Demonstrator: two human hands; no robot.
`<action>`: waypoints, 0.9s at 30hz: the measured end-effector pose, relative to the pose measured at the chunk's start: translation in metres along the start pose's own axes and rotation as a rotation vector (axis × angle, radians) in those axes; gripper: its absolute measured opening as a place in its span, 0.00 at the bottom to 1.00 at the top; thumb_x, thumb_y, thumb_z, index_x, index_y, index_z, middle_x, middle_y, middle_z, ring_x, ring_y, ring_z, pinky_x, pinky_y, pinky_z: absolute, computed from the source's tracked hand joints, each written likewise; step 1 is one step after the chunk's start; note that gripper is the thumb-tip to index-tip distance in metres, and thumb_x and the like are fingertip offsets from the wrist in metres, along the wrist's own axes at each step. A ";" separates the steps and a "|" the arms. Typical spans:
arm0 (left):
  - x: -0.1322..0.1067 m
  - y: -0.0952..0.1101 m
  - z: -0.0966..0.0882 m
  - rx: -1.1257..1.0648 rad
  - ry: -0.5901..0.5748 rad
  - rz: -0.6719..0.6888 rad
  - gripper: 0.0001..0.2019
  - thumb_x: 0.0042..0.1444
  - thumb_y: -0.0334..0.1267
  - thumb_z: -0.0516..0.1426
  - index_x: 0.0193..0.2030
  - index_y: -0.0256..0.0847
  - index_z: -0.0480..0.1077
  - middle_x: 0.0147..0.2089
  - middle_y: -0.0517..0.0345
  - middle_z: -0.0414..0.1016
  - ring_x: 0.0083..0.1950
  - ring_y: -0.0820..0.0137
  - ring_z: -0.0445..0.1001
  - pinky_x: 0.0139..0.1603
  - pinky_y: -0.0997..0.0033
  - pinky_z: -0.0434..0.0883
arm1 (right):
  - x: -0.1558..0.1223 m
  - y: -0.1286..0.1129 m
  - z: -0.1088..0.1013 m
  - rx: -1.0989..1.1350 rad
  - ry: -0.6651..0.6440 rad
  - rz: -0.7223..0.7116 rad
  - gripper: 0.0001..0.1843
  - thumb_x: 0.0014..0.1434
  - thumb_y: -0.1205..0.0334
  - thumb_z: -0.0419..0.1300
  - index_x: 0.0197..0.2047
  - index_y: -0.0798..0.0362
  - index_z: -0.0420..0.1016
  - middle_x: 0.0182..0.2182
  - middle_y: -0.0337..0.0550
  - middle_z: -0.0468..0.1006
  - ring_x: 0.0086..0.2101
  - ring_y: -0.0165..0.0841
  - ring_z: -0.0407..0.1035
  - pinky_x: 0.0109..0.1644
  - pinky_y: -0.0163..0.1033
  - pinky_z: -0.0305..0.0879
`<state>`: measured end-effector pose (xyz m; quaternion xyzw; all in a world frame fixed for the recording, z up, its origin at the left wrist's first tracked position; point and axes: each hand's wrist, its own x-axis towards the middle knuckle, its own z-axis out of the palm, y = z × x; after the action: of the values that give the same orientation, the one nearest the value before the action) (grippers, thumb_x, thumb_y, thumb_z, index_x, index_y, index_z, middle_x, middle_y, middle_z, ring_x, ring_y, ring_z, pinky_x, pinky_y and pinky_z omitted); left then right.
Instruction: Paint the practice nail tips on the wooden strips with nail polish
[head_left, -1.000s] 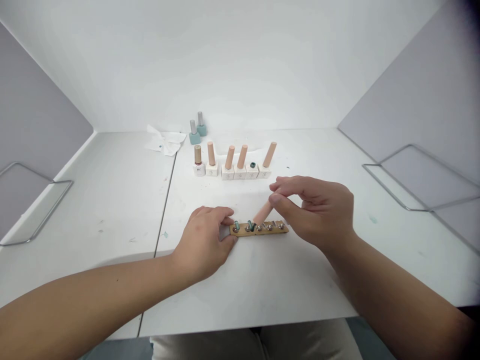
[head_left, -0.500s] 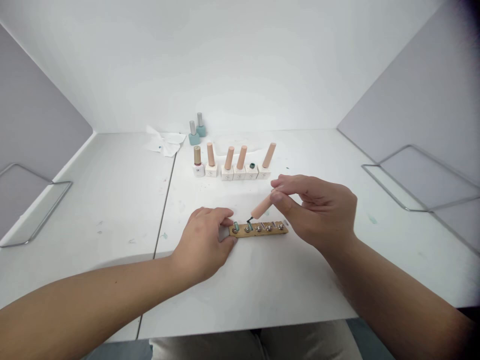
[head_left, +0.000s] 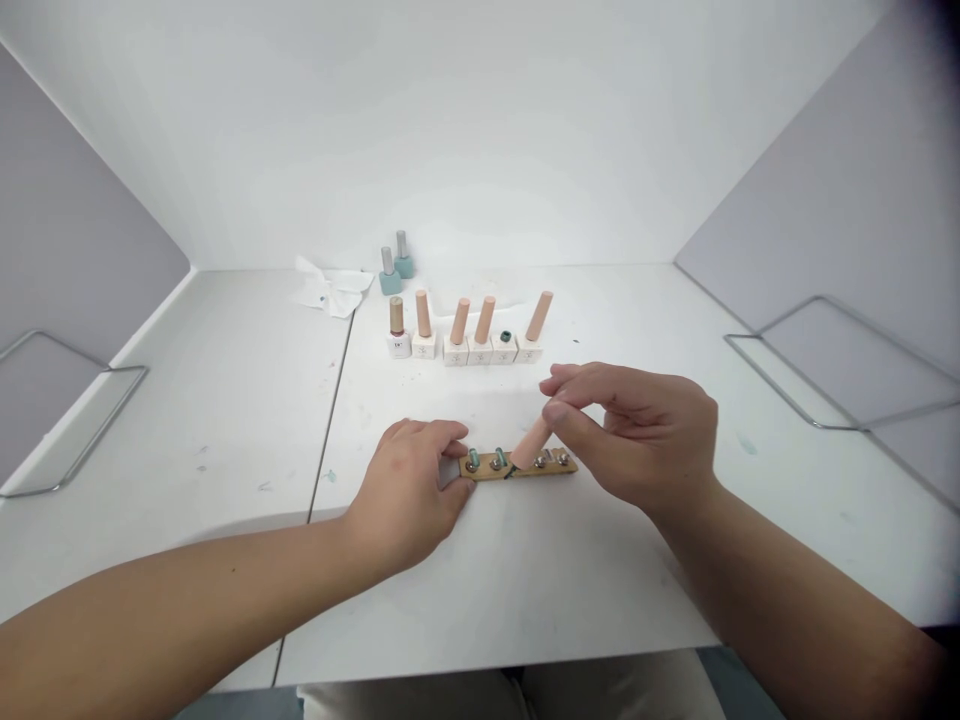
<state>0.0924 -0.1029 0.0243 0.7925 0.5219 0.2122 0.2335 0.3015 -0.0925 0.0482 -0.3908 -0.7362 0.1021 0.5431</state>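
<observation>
A narrow tan strip (head_left: pixel 525 467) with a row of small nail tips on metal studs lies on the white table. My left hand (head_left: pixel 409 490) pinches its left end, fingers closed on it. My right hand (head_left: pixel 637 430) pinches a peach brush cap (head_left: pixel 531 442), tilted, with its dark brush tip touching the strip near the third stud. The two leftmost tips look teal. Behind stands a row of white nail polish bottles (head_left: pixel 465 330) with peach caps; one bottle (head_left: pixel 505 344) is uncapped with a teal neck.
Two teal bottles (head_left: pixel 395 265) with silver caps stand at the back, next to a crumpled tissue (head_left: pixel 330 288). Wire frames lie at the far left (head_left: pixel 67 420) and far right (head_left: pixel 832 360). Grey walls close both sides. Small teal smears dot the table.
My right hand lifted the brush off the strip, then brought it down again further right, from about the second stud to the third. My left hand stayed on the strip's end.
</observation>
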 end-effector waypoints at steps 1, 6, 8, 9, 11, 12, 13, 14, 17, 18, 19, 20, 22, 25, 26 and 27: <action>0.000 0.000 0.000 0.002 0.003 0.003 0.19 0.50 0.33 0.58 0.50 0.43 0.66 0.43 0.57 0.77 0.48 0.60 0.73 0.48 0.54 0.72 | 0.000 0.001 0.000 -0.012 0.008 0.003 0.11 0.48 0.75 0.62 0.25 0.47 0.72 0.20 0.30 0.77 0.29 0.32 0.74 0.46 0.46 0.75; 0.000 0.000 0.000 0.000 0.013 0.004 0.18 0.50 0.33 0.58 0.50 0.44 0.66 0.43 0.58 0.78 0.47 0.60 0.73 0.47 0.55 0.72 | 0.000 0.003 0.002 -0.108 0.069 0.059 0.08 0.49 0.71 0.63 0.26 0.47 0.73 0.22 0.33 0.77 0.33 0.34 0.76 0.42 0.45 0.75; 0.001 0.001 0.000 0.003 0.014 0.008 0.18 0.50 0.33 0.58 0.49 0.44 0.66 0.42 0.58 0.78 0.47 0.60 0.73 0.48 0.55 0.72 | 0.000 0.002 0.004 -0.127 0.076 0.081 0.08 0.50 0.71 0.63 0.27 0.47 0.73 0.22 0.32 0.78 0.34 0.35 0.76 0.44 0.45 0.75; 0.001 0.001 0.000 0.005 0.015 0.010 0.18 0.50 0.32 0.58 0.49 0.44 0.66 0.42 0.58 0.78 0.47 0.60 0.73 0.48 0.55 0.72 | 0.001 0.002 0.004 -0.132 0.078 0.091 0.08 0.51 0.71 0.62 0.27 0.47 0.74 0.22 0.32 0.78 0.34 0.34 0.76 0.45 0.46 0.75; 0.001 0.001 0.000 0.008 0.013 0.012 0.18 0.50 0.32 0.59 0.49 0.43 0.66 0.42 0.58 0.78 0.47 0.60 0.73 0.48 0.54 0.72 | 0.001 0.002 0.004 -0.127 0.083 0.097 0.08 0.52 0.71 0.62 0.28 0.46 0.74 0.21 0.32 0.78 0.35 0.34 0.76 0.47 0.47 0.74; 0.001 0.001 0.000 0.008 0.011 0.013 0.18 0.50 0.32 0.59 0.50 0.43 0.66 0.42 0.58 0.78 0.47 0.60 0.73 0.48 0.54 0.72 | 0.001 0.002 0.004 -0.117 0.081 0.092 0.08 0.52 0.71 0.62 0.29 0.46 0.74 0.21 0.32 0.78 0.34 0.34 0.76 0.47 0.47 0.74; 0.001 0.001 0.000 0.007 0.011 0.013 0.18 0.50 0.32 0.59 0.50 0.43 0.66 0.43 0.58 0.78 0.47 0.60 0.73 0.48 0.54 0.72 | 0.001 0.002 0.003 -0.106 0.080 0.082 0.08 0.52 0.71 0.62 0.30 0.46 0.74 0.21 0.32 0.78 0.34 0.34 0.76 0.48 0.47 0.74; 0.001 0.001 0.000 0.006 0.010 0.013 0.18 0.50 0.32 0.59 0.50 0.43 0.66 0.43 0.58 0.78 0.47 0.60 0.73 0.48 0.54 0.72 | 0.000 0.003 0.003 -0.099 0.081 0.074 0.08 0.51 0.71 0.62 0.30 0.46 0.74 0.21 0.32 0.78 0.33 0.34 0.76 0.47 0.47 0.74; 0.001 0.000 0.001 0.001 0.010 0.011 0.18 0.51 0.32 0.58 0.50 0.43 0.66 0.43 0.58 0.78 0.48 0.60 0.73 0.48 0.55 0.72 | 0.000 0.004 0.002 -0.096 0.078 0.072 0.08 0.50 0.72 0.63 0.28 0.48 0.74 0.22 0.33 0.77 0.33 0.34 0.76 0.44 0.45 0.75; 0.001 0.000 0.001 0.002 0.010 0.011 0.18 0.51 0.32 0.58 0.50 0.43 0.66 0.43 0.58 0.78 0.48 0.60 0.73 0.48 0.55 0.72 | 0.000 0.004 0.002 -0.095 0.075 0.070 0.08 0.49 0.72 0.63 0.27 0.48 0.73 0.22 0.33 0.77 0.33 0.34 0.76 0.44 0.45 0.75; 0.001 -0.001 0.001 0.003 0.011 0.013 0.19 0.51 0.33 0.59 0.50 0.43 0.66 0.43 0.58 0.78 0.48 0.60 0.73 0.48 0.55 0.72 | 0.000 0.004 0.001 -0.088 0.070 0.065 0.08 0.48 0.72 0.63 0.26 0.48 0.73 0.22 0.33 0.77 0.32 0.34 0.76 0.43 0.46 0.75; 0.001 -0.001 0.001 0.006 0.011 0.014 0.19 0.51 0.33 0.59 0.51 0.43 0.66 0.43 0.58 0.78 0.48 0.60 0.73 0.48 0.55 0.72 | 0.000 0.003 0.001 -0.076 0.060 0.055 0.09 0.48 0.72 0.63 0.26 0.48 0.72 0.22 0.33 0.76 0.32 0.34 0.76 0.44 0.46 0.75; 0.001 -0.001 0.001 0.009 0.009 0.011 0.19 0.51 0.33 0.58 0.51 0.43 0.65 0.43 0.57 0.78 0.48 0.60 0.73 0.48 0.54 0.72 | 0.000 0.002 0.001 -0.056 0.046 0.033 0.10 0.48 0.73 0.62 0.26 0.47 0.72 0.21 0.31 0.76 0.31 0.33 0.75 0.45 0.47 0.75; 0.001 -0.001 0.001 0.005 0.010 0.011 0.19 0.51 0.33 0.58 0.50 0.44 0.66 0.43 0.57 0.77 0.48 0.60 0.73 0.48 0.55 0.72 | 0.001 0.000 0.001 -0.042 0.019 0.012 0.11 0.48 0.75 0.61 0.25 0.47 0.71 0.20 0.30 0.76 0.29 0.32 0.74 0.46 0.47 0.75; 0.001 -0.001 0.001 0.004 0.011 0.013 0.18 0.51 0.33 0.58 0.50 0.44 0.66 0.43 0.58 0.77 0.48 0.60 0.73 0.48 0.55 0.72 | 0.002 -0.001 0.001 -0.038 0.010 0.010 0.12 0.48 0.75 0.61 0.25 0.47 0.71 0.19 0.29 0.76 0.29 0.31 0.74 0.47 0.46 0.75; 0.001 -0.001 0.001 0.004 0.012 0.015 0.18 0.51 0.33 0.58 0.50 0.44 0.66 0.43 0.58 0.77 0.48 0.60 0.73 0.48 0.55 0.72 | 0.001 0.000 0.001 -0.032 0.003 0.011 0.12 0.48 0.76 0.61 0.25 0.47 0.71 0.19 0.29 0.76 0.29 0.31 0.74 0.47 0.46 0.75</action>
<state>0.0926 -0.1023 0.0235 0.7957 0.5177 0.2177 0.2270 0.3007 -0.0915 0.0492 -0.4036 -0.7349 0.0926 0.5371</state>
